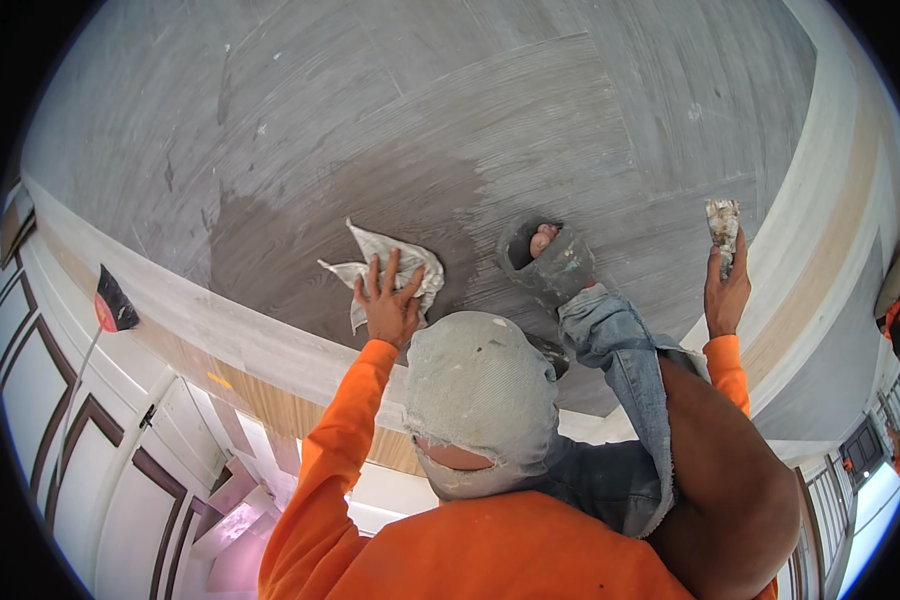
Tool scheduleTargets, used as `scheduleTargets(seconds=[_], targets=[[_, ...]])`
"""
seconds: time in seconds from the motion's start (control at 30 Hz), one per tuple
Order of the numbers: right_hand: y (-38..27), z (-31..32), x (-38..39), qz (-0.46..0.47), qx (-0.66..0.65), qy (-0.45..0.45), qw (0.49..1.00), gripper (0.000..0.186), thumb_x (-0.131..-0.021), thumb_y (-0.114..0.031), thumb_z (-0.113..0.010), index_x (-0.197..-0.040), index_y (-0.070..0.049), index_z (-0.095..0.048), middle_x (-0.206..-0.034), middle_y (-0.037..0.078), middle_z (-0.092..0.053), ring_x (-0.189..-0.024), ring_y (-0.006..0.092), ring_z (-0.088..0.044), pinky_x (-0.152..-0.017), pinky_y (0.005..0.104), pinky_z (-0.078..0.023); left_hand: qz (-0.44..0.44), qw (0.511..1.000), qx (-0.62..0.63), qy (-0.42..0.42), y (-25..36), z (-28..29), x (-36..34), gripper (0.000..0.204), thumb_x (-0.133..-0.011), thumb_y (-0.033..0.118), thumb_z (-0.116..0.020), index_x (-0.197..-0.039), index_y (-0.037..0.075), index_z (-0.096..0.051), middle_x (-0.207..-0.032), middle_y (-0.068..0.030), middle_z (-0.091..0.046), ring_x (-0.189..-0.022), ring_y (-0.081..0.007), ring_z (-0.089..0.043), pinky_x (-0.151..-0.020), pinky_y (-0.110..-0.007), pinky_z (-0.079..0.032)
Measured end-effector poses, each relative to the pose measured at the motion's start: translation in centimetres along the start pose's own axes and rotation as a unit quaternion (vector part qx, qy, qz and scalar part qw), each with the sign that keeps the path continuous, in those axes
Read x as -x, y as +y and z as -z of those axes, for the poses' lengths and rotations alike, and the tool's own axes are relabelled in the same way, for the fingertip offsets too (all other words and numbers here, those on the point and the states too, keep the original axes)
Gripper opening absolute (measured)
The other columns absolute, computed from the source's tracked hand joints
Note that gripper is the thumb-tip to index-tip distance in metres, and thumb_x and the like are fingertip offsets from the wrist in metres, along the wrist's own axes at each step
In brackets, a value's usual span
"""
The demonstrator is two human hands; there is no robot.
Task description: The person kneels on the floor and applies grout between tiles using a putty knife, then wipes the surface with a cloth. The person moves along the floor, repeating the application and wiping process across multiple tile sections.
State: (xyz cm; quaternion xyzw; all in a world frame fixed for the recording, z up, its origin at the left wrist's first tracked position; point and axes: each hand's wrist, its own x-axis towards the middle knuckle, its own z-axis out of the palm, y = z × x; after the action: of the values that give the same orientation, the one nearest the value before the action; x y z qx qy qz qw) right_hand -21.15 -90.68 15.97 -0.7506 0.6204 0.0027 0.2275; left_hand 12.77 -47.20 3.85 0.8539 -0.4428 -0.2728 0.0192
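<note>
My left hand [387, 300] lies with spread fingers on a crumpled off-white cloth [418, 262], pressing it onto a dark, damp-looking patch of the grey wood-patterned floor [270, 250]. At the right, my right hand [726, 285] grips a narrow, crusted flat tool [722, 220], possibly a scraper, raised upright. Between my hands is my foot in a worn, plaster-marked grey sandal [545, 262], below torn blue jeans [620, 355]. My bent, ripped-jeans knee [450, 400] fills the lower middle.
A pale border strip [820, 230] curves along the floor at right. At left stand a black-and-red dustpan [115, 300] on a long handle and white panelled doors [110, 500] with dark trim. Some railing [825, 510] shows at lower right, with dark and orange items [895, 320] above it.
</note>
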Motion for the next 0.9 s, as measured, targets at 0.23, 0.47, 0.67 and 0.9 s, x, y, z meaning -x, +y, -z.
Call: scheduleTargets(seconds=[0.23,0.47,0.67,0.9], targets=[[2.1,-1.0,0.2,0.011,-0.021,0.032,0.999,0.056,-0.105,-0.025,-0.059,-0.156,-0.008,-0.046,-0.135,0.026,-0.067,-0.122,0.0423,-0.067,-0.100,0.0457,-0.052,0.010,1.000,0.024,0.001,6.9,-0.4,-2.8,0.059,-0.086,0.027,-0.075,-0.142,0.041,-0.064,-0.176,-0.0007,-0.021,-0.161,-0.0392,-0.012,-0.120,-0.075,-0.010],[-1.1,-0.1,-0.4,0.016,-0.014,-0.002,1.000,0.055,-0.105,-0.025,-0.060,-0.155,-0.006,-0.047,-0.136,0.027,-0.066,-0.121,0.0436,-0.066,-0.100,0.0462,-0.053,0.044,0.998,0.020,0.035,2.9,-1.8,-0.3,0.055,-0.087,0.026,-0.074,-0.139,0.041,-0.067,-0.176,-0.0011,-0.023,-0.160,-0.0399,-0.015,-0.120,-0.073,-0.009],[0.5,-1.6,0.0,0.015,-0.035,0.031,0.999,0.055,-0.105,-0.026,-0.059,-0.154,-0.005,-0.047,-0.136,0.027,-0.066,-0.122,0.0438,-0.066,-0.102,0.0457,-0.051,0.054,0.998,0.029,0.028,5.1,-0.2,-1.6,0.053,-0.086,0.026,-0.073,-0.138,0.038,-0.069,-0.176,-0.0022,-0.023,-0.159,-0.0418,-0.016,-0.119,-0.074,-0.011],[-1.5,-1.0,0.2,0.004,-0.032,-0.022,0.999,0.056,-0.105,-0.027,-0.060,-0.154,-0.003,-0.047,-0.138,0.028,-0.065,-0.123,0.0436,-0.065,-0.102,0.0452,-0.051,0.055,0.998,0.007,0.038,3.6,0.7,-0.9,0.060,-0.084,0.019,-0.070,-0.141,0.036,-0.067,-0.176,-0.0017,-0.024,-0.159,-0.0418,-0.017,-0.119,-0.073,-0.012]])
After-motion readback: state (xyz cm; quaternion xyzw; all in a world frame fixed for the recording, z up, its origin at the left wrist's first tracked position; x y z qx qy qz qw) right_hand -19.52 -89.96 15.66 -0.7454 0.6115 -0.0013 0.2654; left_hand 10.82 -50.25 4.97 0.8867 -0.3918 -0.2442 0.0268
